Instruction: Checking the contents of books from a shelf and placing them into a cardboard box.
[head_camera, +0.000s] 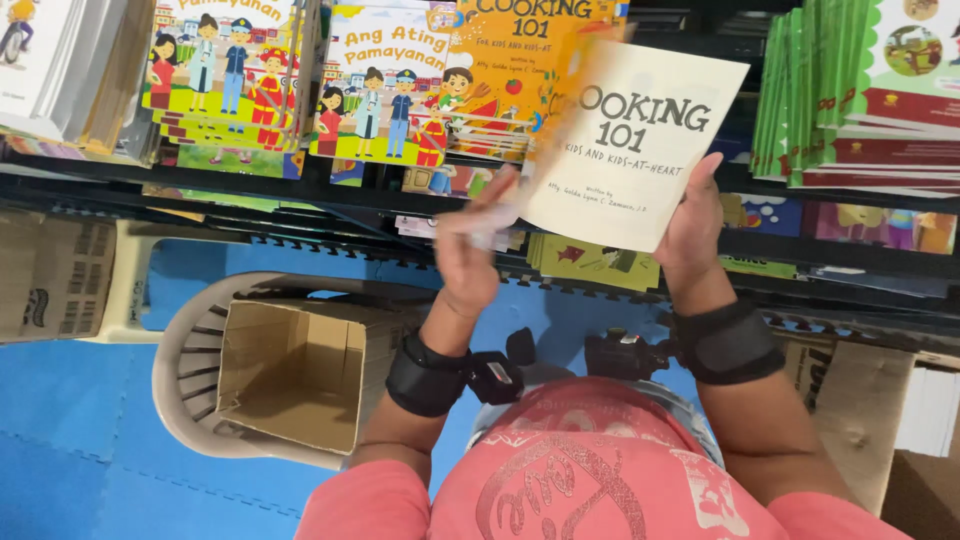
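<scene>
— What do we have in our hands?

— A thin book (628, 150), opened to its white title page. Our right hand (692, 228) grips its right edge, thumb laid up the page and the other fingers closed behind it. The orange cover is swung off to the left and is blurred.

— And the left hand?

— Our left hand (468, 250) is at the lower left corner of the book, beside the cover. It is blurred too, so we cannot tell whether its fingers are pinching a page or only touching it. They look loosely curled.

— Where does the book sit against everything else?

— We hold it up in front of a dark shelf (300, 195), just over the edge of it. On that shelf, right behind the book, stands an orange stack of books (500, 80) with the same cover. Left of those are picture books (385, 90) showing children in uniforms, and far right is a green-edged stack (850, 100).

— Anything lower down?

— Both our wrists wear black bands (725, 345). Below our left arm an open cardboard box (290, 375) rests on a pale plastic chair (185, 370), on the blue foam floor mat (70, 450). More brown cardboard (55, 275) stands at the left edge.
</scene>
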